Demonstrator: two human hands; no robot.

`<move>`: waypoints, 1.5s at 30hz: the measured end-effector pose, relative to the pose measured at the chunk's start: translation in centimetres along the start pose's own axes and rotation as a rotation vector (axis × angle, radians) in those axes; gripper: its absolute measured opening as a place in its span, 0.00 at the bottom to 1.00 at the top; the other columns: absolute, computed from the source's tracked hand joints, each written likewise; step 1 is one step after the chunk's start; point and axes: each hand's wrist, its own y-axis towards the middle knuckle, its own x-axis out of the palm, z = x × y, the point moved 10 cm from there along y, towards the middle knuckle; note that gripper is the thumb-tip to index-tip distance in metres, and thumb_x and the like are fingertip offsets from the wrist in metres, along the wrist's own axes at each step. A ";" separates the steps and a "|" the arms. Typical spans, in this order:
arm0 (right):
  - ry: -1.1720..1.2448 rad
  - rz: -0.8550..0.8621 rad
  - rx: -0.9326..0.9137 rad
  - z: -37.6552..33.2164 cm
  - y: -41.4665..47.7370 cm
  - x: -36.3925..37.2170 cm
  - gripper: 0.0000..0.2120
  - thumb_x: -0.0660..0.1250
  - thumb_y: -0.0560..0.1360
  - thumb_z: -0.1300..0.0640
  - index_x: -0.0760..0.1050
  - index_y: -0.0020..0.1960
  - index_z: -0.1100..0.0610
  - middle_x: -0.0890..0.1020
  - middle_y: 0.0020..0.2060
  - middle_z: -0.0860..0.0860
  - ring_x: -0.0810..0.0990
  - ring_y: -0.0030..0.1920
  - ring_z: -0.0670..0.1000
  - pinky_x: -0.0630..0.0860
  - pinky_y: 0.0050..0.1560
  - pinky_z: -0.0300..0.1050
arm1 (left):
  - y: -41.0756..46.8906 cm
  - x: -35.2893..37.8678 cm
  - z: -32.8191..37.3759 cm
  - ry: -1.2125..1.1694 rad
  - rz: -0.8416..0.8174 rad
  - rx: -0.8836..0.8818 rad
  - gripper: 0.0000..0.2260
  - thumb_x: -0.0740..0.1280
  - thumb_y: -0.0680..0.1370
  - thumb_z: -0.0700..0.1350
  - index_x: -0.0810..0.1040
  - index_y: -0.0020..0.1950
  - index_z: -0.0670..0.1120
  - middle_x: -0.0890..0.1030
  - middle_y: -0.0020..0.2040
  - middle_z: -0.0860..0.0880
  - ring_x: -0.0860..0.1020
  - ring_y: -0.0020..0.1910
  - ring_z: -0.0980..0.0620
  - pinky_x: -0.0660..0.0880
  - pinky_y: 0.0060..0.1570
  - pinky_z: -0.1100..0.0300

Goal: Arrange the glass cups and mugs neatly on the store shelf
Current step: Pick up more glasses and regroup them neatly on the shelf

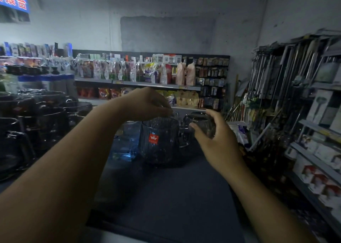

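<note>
head view: I'm only getting this one camera, and it's looking pretty dim
left hand (pixel 147 104): it's reaching in from the left, fingertips bunching down and pinching the top rim of the ribbed mug (pixel 158 141)
ribbed mug: it's standing upright on the dark shelf top (pixel 166 196) right under the left hand and showing a red sticker (pixel 153 138) toward me
right hand (pixel 217 143): it's wrapping fingers and thumb around a small glass cup (pixel 203 125), holding it just right of the mug
between the hands: I'm seeing more clear glass behind the mug, too murky to tell the pieces apart
left of the left hand: a blue-tinted glass piece (pixel 125 141) is sitting just beside the mug, and dark glass jugs (pixel 36 117) are crowding further out
beyond the hands: a back shelf (pixel 138 84) is carrying bagged goods
right of the right hand: a rack of long handles (pixel 276 77) is hanging, with boxes (pixel 317 169) sitting lower down
</note>
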 end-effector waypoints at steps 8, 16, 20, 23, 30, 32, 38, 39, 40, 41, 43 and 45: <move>0.010 -0.067 0.063 0.8 -0.5 0.9 0.33 0.67 0.78 0.40 0.58 0.78 0.48 0.74 0.64 0.46 0.74 0.51 0.36 0.70 0.41 0.23 | 0.1 -0.1 -0.4 -0.023 0.022 -0.017 0.11 0.70 0.80 0.51 0.85 0.59 0.49 0.85 0.56 0.52 0.82 0.51 0.58 0.72 0.43 0.69; -0.044 -0.047 0.063 0.4 -0.6 0.4 0.34 0.66 0.78 0.39 0.59 0.79 0.49 0.69 0.74 0.49 0.70 0.63 0.44 0.64 0.51 0.27 | -0.3 -0.9 0.8 0.143 0.036 0.001 0.12 0.69 0.79 0.56 0.85 0.57 0.52 0.84 0.59 0.51 0.78 0.45 0.60 0.75 0.52 0.56; -0.146 0.025 -0.037 -1.4 -1.9 -1.3 0.28 0.65 0.81 0.44 0.63 0.77 0.50 0.68 0.72 0.49 0.70 0.69 0.48 0.66 0.59 0.40 | -1.3 -2.5 3.3 0.275 0.039 0.047 0.15 0.65 0.81 0.57 0.83 0.58 0.48 0.84 0.57 0.48 0.81 0.49 0.53 0.78 0.52 0.55; -0.284 0.130 -0.304 -5.9 -3.7 -3.3 0.14 0.67 0.80 0.52 0.75 0.63 0.54 0.74 0.61 0.48 0.75 0.61 0.48 0.72 0.58 0.42 | -3.6 -1.6 4.9 0.323 -0.026 0.163 0.17 0.62 0.81 0.60 0.82 0.54 0.49 0.83 0.50 0.52 0.79 0.43 0.58 0.75 0.41 0.62; -0.398 -0.205 -0.273 -12.3 -4.6 -1.4 0.03 0.69 0.78 0.50 0.78 0.46 0.48 0.78 0.42 0.42 0.77 0.42 0.42 0.76 0.41 0.40 | -7.8 -1.5 5.9 0.181 -0.176 0.312 0.10 0.67 0.80 0.54 0.84 0.55 0.52 0.85 0.49 0.56 0.79 0.41 0.68 0.74 0.42 0.73; -0.504 -0.355 -0.127 -12.8 -4.6 0.1 0.05 0.71 0.77 0.48 0.78 0.50 0.47 0.79 0.42 0.42 0.78 0.40 0.41 0.76 0.41 0.38 | -8.1 -1.4 6.1 0.223 -0.159 0.364 0.08 0.70 0.80 0.50 0.84 0.57 0.51 0.85 0.51 0.56 0.80 0.44 0.64 0.79 0.49 0.66; -0.831 -0.549 0.148 -13.3 -5.7 3.0 0.11 0.71 0.77 0.45 0.78 0.50 0.53 0.80 0.45 0.50 0.79 0.44 0.50 0.76 0.40 0.46 | -8.4 -0.1 5.5 0.237 -0.096 0.402 0.07 0.68 0.80 0.45 0.84 0.56 0.47 0.85 0.49 0.48 0.80 0.40 0.54 0.80 0.49 0.52; -0.792 -0.484 0.182 -13.4 -5.8 3.0 0.10 0.70 0.77 0.46 0.78 0.47 0.53 0.80 0.43 0.51 0.79 0.42 0.51 0.72 0.36 0.44 | -8.5 -0.2 5.3 0.197 -0.071 0.401 0.07 0.68 0.80 0.45 0.84 0.55 0.45 0.85 0.48 0.47 0.82 0.41 0.52 0.80 0.49 0.50; -0.747 -0.393 0.206 -13.4 -5.9 2.8 0.10 0.70 0.78 0.47 0.76 0.42 0.52 0.79 0.40 0.51 0.78 0.39 0.50 0.70 0.32 0.41 | -8.8 -0.4 5.1 0.147 -0.049 0.393 0.07 0.69 0.80 0.44 0.84 0.54 0.44 0.85 0.46 0.46 0.83 0.42 0.50 0.80 0.48 0.49; -0.698 -0.305 0.228 -13.2 -6.0 2.5 0.13 0.69 0.78 0.48 0.74 0.39 0.52 0.79 0.37 0.51 0.77 0.36 0.49 0.68 0.29 0.40 | -9.0 -0.5 4.9 0.094 -0.027 0.385 0.06 0.70 0.79 0.44 0.84 0.52 0.43 0.85 0.45 0.45 0.83 0.43 0.48 0.80 0.47 0.48; -0.523 -0.153 0.271 -12.6 -6.4 1.9 0.13 0.69 0.78 0.45 0.73 0.40 0.51 0.80 0.37 0.51 0.80 0.35 0.50 0.76 0.33 0.42 | -9.6 -1.2 4.4 -0.012 0.019 0.374 0.05 0.71 0.78 0.43 0.83 0.49 0.41 0.85 0.43 0.45 0.84 0.41 0.48 0.80 0.46 0.48; -0.225 -0.012 0.361 -11.1 -7.2 1.2 0.17 0.72 0.74 0.40 0.73 0.53 0.50 0.82 0.45 0.53 0.84 0.42 0.54 0.84 0.41 0.55 | -10.0 -1.9 3.8 -0.139 0.053 0.354 0.05 0.71 0.79 0.43 0.83 0.47 0.42 0.86 0.40 0.47 0.85 0.39 0.51 0.82 0.45 0.51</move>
